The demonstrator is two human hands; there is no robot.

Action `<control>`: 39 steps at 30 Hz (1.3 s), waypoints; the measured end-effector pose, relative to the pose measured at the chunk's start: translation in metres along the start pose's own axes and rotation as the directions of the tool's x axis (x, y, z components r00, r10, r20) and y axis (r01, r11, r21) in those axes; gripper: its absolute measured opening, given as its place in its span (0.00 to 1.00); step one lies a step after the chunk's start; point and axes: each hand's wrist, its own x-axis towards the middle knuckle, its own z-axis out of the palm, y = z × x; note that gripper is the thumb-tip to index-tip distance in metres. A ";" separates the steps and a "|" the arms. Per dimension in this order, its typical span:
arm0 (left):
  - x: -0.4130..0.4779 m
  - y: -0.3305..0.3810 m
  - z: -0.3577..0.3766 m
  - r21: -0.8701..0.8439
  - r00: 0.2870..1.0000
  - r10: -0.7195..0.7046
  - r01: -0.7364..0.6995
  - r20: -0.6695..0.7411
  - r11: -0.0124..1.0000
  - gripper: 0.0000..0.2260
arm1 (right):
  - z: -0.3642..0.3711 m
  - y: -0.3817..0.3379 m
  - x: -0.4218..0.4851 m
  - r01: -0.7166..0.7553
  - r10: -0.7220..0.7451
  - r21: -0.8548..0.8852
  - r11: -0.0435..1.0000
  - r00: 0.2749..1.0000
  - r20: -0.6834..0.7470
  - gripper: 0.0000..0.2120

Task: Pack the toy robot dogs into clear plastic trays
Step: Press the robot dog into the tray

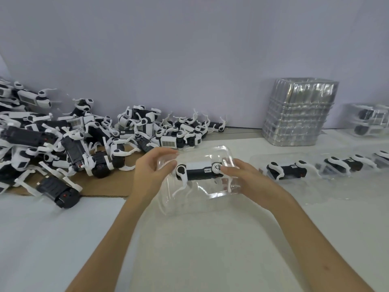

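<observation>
Over table (189, 249): left grip (151, 171) pinches clear tray (210, 192) end; right grip (246, 179) clasps other, touching toy dog (200, 170).

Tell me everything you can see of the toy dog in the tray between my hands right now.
The toy robot dog looks like hard plastic: long black body, white top panel, small white label on its side, round black-and-white joints at both ends, thin white legs pointing toward the camera. It lies lengthwise in the clear plastic tray. The left hand grips the tray's left end; the right hand holds the right end, one fingertip at the dog's right joint.
</observation>
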 end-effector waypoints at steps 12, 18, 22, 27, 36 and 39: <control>-0.001 0.003 0.010 -0.120 0.913 -0.333 0.313 -0.234 0.942 0.05 | 0.009 -0.001 0.003 0.439 -0.494 -0.226 0.870 0.768 -0.409 0.29; 0.006 -0.003 -0.013 -0.713 0.872 -0.473 0.250 -0.129 0.655 0.11 | 0.009 0.002 0.004 0.447 -0.534 -0.293 0.845 0.706 -0.465 0.30; 0.000 -0.016 -0.004 -0.606 0.771 -0.629 0.455 -0.097 0.652 0.13 | 0.002 0.000 0.005 0.446 -0.487 -0.215 0.869 0.692 -0.533 0.27; -0.001 -0.020 -0.001 -0.587 0.755 -0.649 0.485 -0.092 0.648 0.11 | -0.005 -0.006 0.005 0.414 -0.324 0.052 0.909 0.779 -0.537 0.22; 0.006 -0.006 -0.001 -0.647 0.751 -0.642 0.570 0.158 0.507 0.12 | 0.006 -0.007 0.004 0.366 -0.291 0.118 0.923 0.866 -0.408 0.25; 0.004 -0.008 -0.003 -0.546 0.732 -0.680 0.585 0.037 0.599 0.09 | -0.005 -0.009 0.003 0.418 -0.332 0.037 0.908 0.769 -0.545 0.28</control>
